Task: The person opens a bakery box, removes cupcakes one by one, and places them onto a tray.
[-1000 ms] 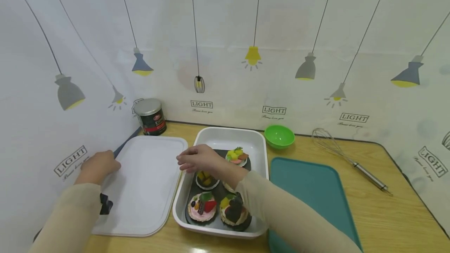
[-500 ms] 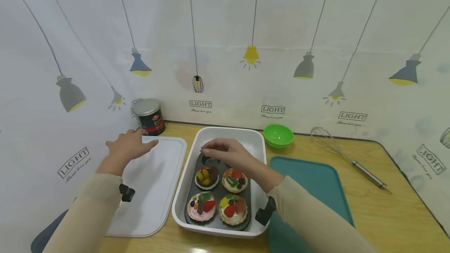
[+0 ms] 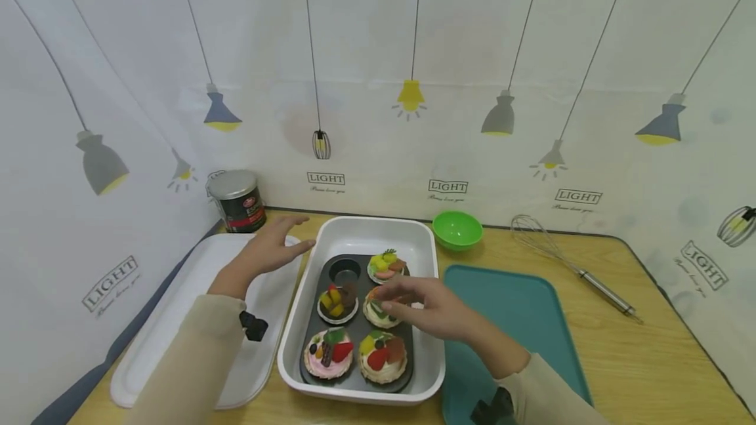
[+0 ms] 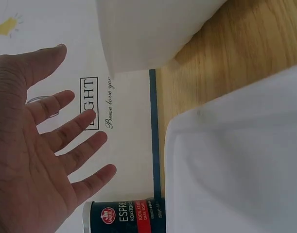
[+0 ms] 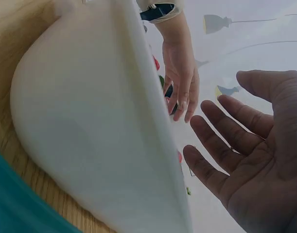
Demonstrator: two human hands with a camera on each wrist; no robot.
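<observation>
A dark muffin pan (image 3: pixel 366 330) lies inside a deep white tray (image 3: pixel 287 346) in the head view. Most of its cups carry fruit tarts, among them a pink cream tart (image 3: pixel 323 363), a strawberry tart (image 3: pixel 382 357) and a mango tart (image 3: pixel 333 303). The far left cup (image 3: pixel 345 272) shows its dark inside. My right hand (image 3: pixel 434 307) hovers over the pan's right side, hiding part of a tart with green fruit; its fingers are loosely bent and hold nothing. Above the flat white tray (image 3: pixel 195 320), my left hand (image 3: pixel 266 251) is spread with nothing in it.
At the back left stands an espresso can (image 3: pixel 237 202). A green bowl (image 3: pixel 457 230) sits behind the deep tray's right corner. To the right lie a teal tray (image 3: pixel 514 320) and a whisk (image 3: pixel 575 267). A printed curtain (image 3: pixel 366 176) closes off the back.
My left hand has left the flat tray's left side, moving right and away from me, fingers spread. My right hand has drawn back from the pan's far left toward its right side.
</observation>
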